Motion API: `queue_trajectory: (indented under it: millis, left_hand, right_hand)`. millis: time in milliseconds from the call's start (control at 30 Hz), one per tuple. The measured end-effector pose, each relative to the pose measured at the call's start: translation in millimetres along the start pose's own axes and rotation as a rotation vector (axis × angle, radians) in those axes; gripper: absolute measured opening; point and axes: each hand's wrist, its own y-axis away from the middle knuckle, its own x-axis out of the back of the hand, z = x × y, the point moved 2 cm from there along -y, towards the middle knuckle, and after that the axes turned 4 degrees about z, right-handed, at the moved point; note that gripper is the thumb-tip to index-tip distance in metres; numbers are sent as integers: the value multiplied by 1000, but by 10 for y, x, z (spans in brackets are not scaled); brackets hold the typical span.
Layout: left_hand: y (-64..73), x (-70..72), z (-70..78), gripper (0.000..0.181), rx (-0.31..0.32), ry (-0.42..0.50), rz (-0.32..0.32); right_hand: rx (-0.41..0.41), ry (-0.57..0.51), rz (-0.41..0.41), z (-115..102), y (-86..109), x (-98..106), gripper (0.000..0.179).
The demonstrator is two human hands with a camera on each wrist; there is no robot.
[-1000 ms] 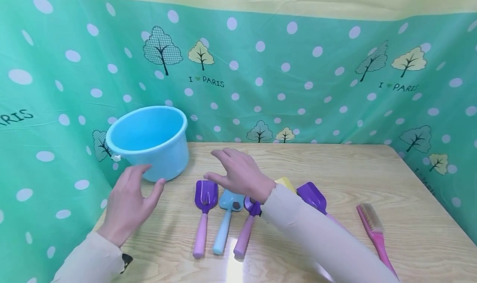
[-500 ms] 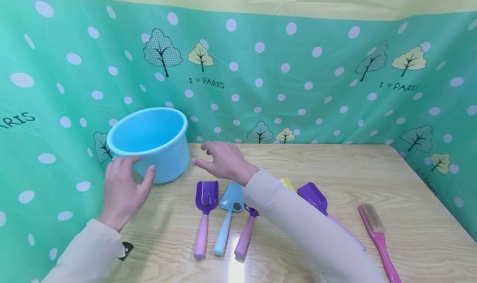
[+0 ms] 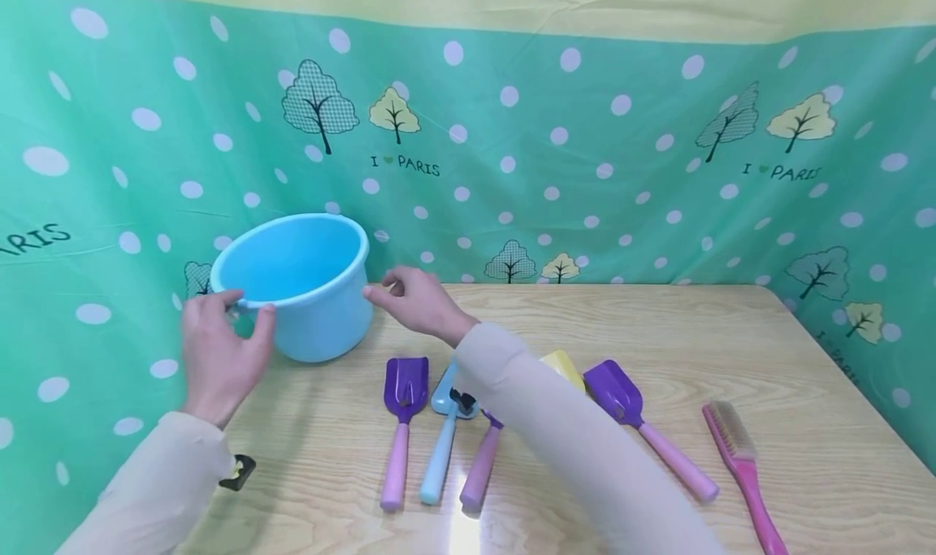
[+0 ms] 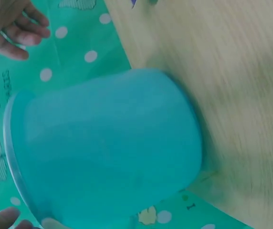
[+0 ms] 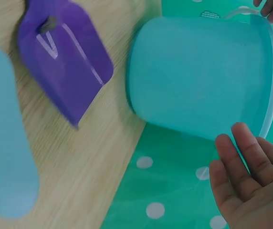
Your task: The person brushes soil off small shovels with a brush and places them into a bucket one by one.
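A light blue bucket stands at the table's back left. At its left rim is my left hand, fingertips over the edge and thumb in front of the wall; no firm hold is visible. My right hand is beside the bucket's right wall, its fingers loosely bent in the right wrist view, with nothing held. Nearest below the bucket lies a purple shovel with a pink handle. A light blue trowel and another pink-handled purple tool lie beside it, partly covered by my right arm.
Right of my sleeve lie a yellow tool head, a second purple shovel and a pink brush. A green dotted curtain hangs behind and at both sides of the wooden table.
My left hand has moved left and up to the bucket's rim. My right hand has moved left and back to the bucket's right side. The bucket and tools stay in place.
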Motion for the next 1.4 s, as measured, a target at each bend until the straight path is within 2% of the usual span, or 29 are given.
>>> queue_trajectory:
  millis: [133, 233, 367, 467, 567, 700, 767, 900, 1133, 1400]
  left_hand:
    - [-102, 31, -102, 58, 136, 26, -23]
    - [-159, 48, -178, 62, 233, 40, -52]
    - [-202, 55, -248, 61, 295, 53, -58]
    - [-235, 58, -277, 59, 347, 62, -64]
    - [-271, 67, -314, 60, 458, 113, -108]
    - [-317, 94, -381, 62, 644, 208, -169]
    - [-336, 109, -408, 63, 695, 244, -174]
    - [-359, 111, -428, 66, 736, 274, -182]
    - [-373, 91, -420, 66, 734, 301, -197]
    - [-365, 102, -403, 67, 748, 317, -199]
  right_hand:
    - [-56, -116, 9, -27, -57, -61, 52]
    - [-96, -249, 3, -41, -105, -115, 46]
    - [-176, -422, -25, -52, -156, -193, 43]
    - [-229, -497, -38, -64, -174, -237, 41]
    - [-267, -568, -34, -71, -188, -272, 37]
    - [-304, -669, -28, -82, -204, -315, 30]
    - [-320, -716, -31, -97, -210, -338, 26]
    - [-352, -790, -44, -139, -220, -385, 21]
    - [-387, -873, -38, -149, -240, -441, 20]
    - [-422, -915, -2, -145, -286, -513, 14]
